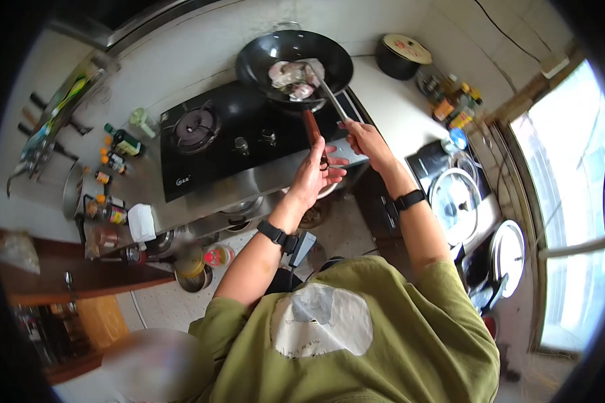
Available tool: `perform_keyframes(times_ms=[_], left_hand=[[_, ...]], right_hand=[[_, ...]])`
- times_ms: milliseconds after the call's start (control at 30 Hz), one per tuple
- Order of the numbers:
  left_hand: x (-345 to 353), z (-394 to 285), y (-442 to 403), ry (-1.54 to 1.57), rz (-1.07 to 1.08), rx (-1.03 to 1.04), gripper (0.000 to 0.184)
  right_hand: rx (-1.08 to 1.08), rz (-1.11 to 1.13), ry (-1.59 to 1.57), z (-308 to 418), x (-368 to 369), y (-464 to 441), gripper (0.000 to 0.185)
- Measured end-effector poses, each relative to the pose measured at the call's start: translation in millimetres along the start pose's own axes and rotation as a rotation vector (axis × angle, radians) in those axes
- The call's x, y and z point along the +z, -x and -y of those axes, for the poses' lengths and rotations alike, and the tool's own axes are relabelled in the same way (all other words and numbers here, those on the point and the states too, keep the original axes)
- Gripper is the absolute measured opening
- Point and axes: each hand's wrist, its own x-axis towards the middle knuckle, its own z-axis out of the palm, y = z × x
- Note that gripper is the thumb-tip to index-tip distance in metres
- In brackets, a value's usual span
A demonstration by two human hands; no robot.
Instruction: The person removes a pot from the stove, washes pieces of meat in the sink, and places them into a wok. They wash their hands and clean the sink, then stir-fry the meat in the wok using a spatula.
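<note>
A black wok (249, 67) sits on the back right of the gas stove, with pale pinkish pieces of what looks like raw meat or fish (292, 74) in its bowl. My left hand (310, 176) is at the end of the wok's reddish-brown handle (310, 126). Its fingers are spread, and the handle's end lies between thumb and fingers without being gripped. My right hand (370, 144) is closed around the handle of a long metal spatula (335, 99). The spatula's far end reaches into the food in the wok.
The black glass stove (212, 158) has a second burner (196, 126) at left. Sauce bottles (124, 142) line the left side, below hanging knives. A lidded pot (398, 59) and more bottles (460, 107) stand at right. Glass lids (454, 201) lie near the window.
</note>
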Motion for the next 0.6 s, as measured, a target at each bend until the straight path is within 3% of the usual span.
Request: perform_keyframes(times_ms=[67,133,200,267,500,600], left_hand=[[-4,0,5,-0.005,0.033,-0.043,0.091],[-31,4,8,0.066,0.118,-0.062,0.089],[-52,7,22,0.072,0.011,-0.102,0.08],[-80,12,29,0.076,0.083,-0.149,0.069],[-128,60,26,-0.062,0.122,-0.326,0.05],[-125,87,27,-0.108,0.158,-0.419,0.044]], right_hand=[[0.049,-0.131,-0.022,-1,6,24,0.056],[0.019,-0.214,-0.118,-25,5,54,0.053],[0.085,-0.262,-0.152,-55,3,97,0.047],[0.149,-0.343,-0.178,-88,1,151,0.044],[0.411,-0.98,-0.383,-214,29,417,0.04],[0.49,-1.227,-0.478,-233,56,533,0.039]])
